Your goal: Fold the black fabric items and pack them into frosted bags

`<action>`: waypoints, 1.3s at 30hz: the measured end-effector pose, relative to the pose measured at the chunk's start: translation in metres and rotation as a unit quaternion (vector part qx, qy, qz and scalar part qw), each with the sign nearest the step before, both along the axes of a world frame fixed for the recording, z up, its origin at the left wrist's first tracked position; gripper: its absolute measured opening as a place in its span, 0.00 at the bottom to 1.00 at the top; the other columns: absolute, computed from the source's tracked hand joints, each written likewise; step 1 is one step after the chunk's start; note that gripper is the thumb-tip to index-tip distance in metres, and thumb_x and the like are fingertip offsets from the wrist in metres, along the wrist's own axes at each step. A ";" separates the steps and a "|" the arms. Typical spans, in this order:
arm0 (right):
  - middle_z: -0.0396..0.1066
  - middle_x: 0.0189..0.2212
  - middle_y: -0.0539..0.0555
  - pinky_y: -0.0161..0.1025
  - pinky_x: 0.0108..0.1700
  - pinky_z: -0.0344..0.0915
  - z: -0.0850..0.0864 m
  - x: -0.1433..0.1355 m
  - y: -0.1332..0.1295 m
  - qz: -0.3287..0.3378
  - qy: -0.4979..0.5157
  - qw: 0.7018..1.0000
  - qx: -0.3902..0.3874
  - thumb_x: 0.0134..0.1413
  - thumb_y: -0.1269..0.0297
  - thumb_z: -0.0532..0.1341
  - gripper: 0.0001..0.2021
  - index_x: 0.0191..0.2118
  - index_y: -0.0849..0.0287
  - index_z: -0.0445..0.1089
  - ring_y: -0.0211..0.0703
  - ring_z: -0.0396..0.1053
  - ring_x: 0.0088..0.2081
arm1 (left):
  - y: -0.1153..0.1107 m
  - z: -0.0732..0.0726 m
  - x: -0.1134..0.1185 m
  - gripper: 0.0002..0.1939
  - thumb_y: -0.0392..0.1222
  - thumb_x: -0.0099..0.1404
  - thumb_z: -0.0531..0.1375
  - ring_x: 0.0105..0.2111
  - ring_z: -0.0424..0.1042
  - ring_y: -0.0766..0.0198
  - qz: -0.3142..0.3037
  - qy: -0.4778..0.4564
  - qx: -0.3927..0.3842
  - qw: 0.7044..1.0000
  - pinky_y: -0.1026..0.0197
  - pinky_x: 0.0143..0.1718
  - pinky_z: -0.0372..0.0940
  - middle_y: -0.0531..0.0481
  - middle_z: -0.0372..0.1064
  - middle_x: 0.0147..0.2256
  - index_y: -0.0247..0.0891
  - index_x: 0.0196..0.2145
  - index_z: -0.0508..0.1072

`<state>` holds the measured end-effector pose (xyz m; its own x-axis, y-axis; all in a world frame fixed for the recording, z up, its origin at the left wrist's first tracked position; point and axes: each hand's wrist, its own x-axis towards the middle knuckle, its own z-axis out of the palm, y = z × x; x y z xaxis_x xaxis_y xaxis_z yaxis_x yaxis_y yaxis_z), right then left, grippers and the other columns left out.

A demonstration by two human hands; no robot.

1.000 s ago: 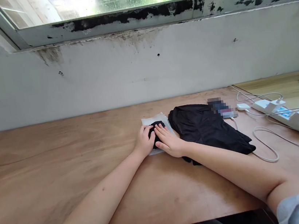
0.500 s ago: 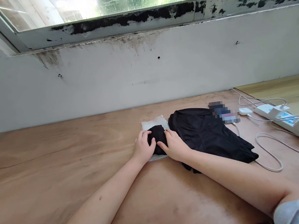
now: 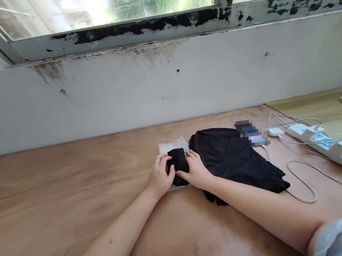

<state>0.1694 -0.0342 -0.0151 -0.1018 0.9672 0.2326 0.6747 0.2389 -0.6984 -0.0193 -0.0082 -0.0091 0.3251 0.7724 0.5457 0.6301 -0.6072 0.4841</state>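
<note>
The small black cloth (image 3: 179, 160), apparently already folded, lies on a white sheet (image 3: 171, 146); left hand (image 3: 160, 176) and right hand (image 3: 198, 171) touch its sides, pinch indeterminable. The black garment (image 3: 233, 155) alongside lies loose.

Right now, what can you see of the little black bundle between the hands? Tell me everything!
The small black cloth bundle looks soft and folded, compact and roughly rectangular. It lies on a white sheet; the left hand touches its left side, the right hand its right. Its underside is hidden.
</note>
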 end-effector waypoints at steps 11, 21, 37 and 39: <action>0.75 0.33 0.49 0.38 0.38 0.68 0.025 0.027 0.017 -0.016 0.586 0.798 -0.139 0.44 0.62 0.68 0.14 0.39 0.54 0.70 0.45 0.73 0.36 | -0.001 -0.002 0.003 0.19 0.41 0.66 0.58 0.58 0.66 0.47 0.000 0.147 -0.022 0.989 0.43 0.58 0.61 0.39 0.67 0.56 0.39 0.55 0.68; 0.77 0.33 0.48 0.36 0.33 0.72 0.024 0.071 0.039 -0.025 0.673 0.708 -0.212 0.46 0.68 0.69 0.13 0.40 0.52 0.71 0.41 0.75 0.33 | -0.005 0.001 0.008 0.18 0.47 0.69 0.56 0.62 0.61 0.46 0.005 0.244 -0.054 0.968 0.37 0.62 0.52 0.39 0.65 0.59 0.42 0.55 0.71; 0.79 0.44 0.58 0.43 0.44 0.76 0.020 0.064 0.028 0.153 0.585 0.741 -0.292 0.44 0.65 0.73 0.20 0.46 0.58 0.74 0.50 0.78 0.43 | -0.009 0.002 0.012 0.20 0.45 0.72 0.50 0.65 0.54 0.43 -0.013 0.315 -0.032 0.948 0.32 0.61 0.49 0.41 0.58 0.65 0.49 0.58 0.70; 0.79 0.43 0.58 0.43 0.43 0.77 0.023 0.063 0.027 0.145 0.597 0.731 -0.297 0.46 0.64 0.72 0.18 0.45 0.59 0.74 0.50 0.78 0.43 | -0.009 0.002 0.011 0.21 0.43 0.71 0.50 0.65 0.53 0.41 -0.025 0.318 -0.032 0.947 0.31 0.61 0.48 0.43 0.56 0.66 0.52 0.59 0.70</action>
<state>0.2329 -0.0071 0.0076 -0.3895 0.9120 -0.1288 -0.5203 -0.3333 -0.7862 -0.0085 -0.0175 -0.0070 0.6089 0.7723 0.1810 0.7782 -0.6258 0.0528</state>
